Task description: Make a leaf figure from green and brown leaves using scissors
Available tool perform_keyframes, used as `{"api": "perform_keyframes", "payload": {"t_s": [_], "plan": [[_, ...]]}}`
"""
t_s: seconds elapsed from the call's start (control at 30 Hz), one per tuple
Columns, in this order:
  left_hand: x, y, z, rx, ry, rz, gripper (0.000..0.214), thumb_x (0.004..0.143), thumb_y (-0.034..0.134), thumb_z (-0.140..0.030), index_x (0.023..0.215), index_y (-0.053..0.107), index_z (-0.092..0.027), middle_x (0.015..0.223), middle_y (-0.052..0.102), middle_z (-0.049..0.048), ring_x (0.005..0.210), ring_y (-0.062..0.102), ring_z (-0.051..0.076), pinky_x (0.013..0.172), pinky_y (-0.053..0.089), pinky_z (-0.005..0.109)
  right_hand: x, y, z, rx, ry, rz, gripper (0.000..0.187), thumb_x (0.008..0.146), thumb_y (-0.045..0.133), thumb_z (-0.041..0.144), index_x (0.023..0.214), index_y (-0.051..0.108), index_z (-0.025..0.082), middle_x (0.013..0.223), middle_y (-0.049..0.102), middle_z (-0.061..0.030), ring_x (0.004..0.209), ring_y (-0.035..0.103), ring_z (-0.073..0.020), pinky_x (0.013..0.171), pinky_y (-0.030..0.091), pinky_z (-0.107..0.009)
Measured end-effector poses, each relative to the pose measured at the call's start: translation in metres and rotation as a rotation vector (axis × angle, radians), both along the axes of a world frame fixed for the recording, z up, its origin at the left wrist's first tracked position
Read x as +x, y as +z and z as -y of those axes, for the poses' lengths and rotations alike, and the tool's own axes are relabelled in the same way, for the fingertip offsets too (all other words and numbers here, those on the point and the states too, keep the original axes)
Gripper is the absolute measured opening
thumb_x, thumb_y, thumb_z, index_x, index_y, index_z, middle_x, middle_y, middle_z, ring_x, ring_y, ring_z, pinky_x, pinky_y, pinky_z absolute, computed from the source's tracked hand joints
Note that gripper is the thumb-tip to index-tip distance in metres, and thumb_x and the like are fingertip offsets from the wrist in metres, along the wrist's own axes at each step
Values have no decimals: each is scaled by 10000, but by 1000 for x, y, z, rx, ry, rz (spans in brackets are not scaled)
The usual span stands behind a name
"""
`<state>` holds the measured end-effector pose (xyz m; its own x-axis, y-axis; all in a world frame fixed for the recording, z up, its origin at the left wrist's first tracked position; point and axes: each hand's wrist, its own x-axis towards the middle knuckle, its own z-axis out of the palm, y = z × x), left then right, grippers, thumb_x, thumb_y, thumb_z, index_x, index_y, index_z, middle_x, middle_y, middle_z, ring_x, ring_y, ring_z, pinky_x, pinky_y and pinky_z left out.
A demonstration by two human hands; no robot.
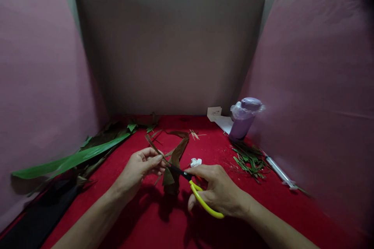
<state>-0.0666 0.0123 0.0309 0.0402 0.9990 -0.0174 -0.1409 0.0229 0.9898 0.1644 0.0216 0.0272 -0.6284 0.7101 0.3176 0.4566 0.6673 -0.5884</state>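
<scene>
Between thumb and fingers, my left hand (147, 163) pinches a dry brown leaf (178, 151) whose strips curl upward and to the right. My right hand (220, 188) is closed around scissors (201, 200) with yellow handles and dark blades. The blades point left and reach the leaf close to my left fingertips; whether they are closed on it I cannot tell. Part of the leaf hangs below the blades over the red cloth (140, 218). Just beyond my right hand lies a crumpled white tissue (195, 162).
Long green leaves (87, 155) lie along the left wall. Thin wooden sticks (194, 135) rest at the back. On the right are a plastic-topped purple container (242, 124), cut green scraps (249, 161) and a syringe (280, 173). White papers (224, 123) lie behind; walls enclose three sides.
</scene>
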Motion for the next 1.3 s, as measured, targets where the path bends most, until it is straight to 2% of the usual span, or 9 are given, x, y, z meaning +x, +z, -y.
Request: {"api": "perform_keyframes", "payload": {"t_s": [0.37, 0.53, 0.83, 1.07, 1.3], "plan": [[6, 3, 4, 4, 35, 25, 129, 691, 691, -247, 727, 608, -155, 665, 706, 48, 581, 632, 140, 559, 480, 231, 1, -4, 3, 75, -1, -28, 551, 617, 680, 590, 1026, 651, 223, 666, 601, 1, 553, 459, -131, 548, 326, -241], [7, 3, 5, -5, 48, -11, 136, 718, 667, -260, 751, 591, -152, 680, 713, 54, 607, 635, 139, 574, 482, 229, -1, -6, 3, 75, 8, -43, 578, 601, 699, 583, 1031, 643, 202, 690, 609, -4, 564, 467, -126, 550, 330, -236], [6, 2, 5, 43, 35, -27, 118, 749, 640, -253, 773, 596, -147, 684, 707, 37, 612, 624, 129, 589, 490, 238, -1, -8, 3, 49, 19, -59, 482, 665, 711, 483, 1029, 640, 175, 702, 614, -9, 595, 488, -123, 577, 351, -231], [8, 4, 8, 15, 51, -7, 123, 729, 658, -250, 754, 608, -140, 683, 709, 46, 610, 632, 137, 584, 500, 244, -1, -9, 4, 20, 10, -76, 434, 652, 742, 427, 984, 646, 165, 681, 592, 3, 571, 447, -114, 569, 351, -233], [5, 3, 6, 59, 3, -24, 114, 760, 626, -263, 761, 606, -150, 669, 695, 31, 603, 613, 128, 594, 487, 246, -1, -7, 4, -34, 37, -122, 547, 555, 798, 432, 1024, 625, 210, 749, 616, 22, 606, 473, -112, 580, 358, -222]]}}
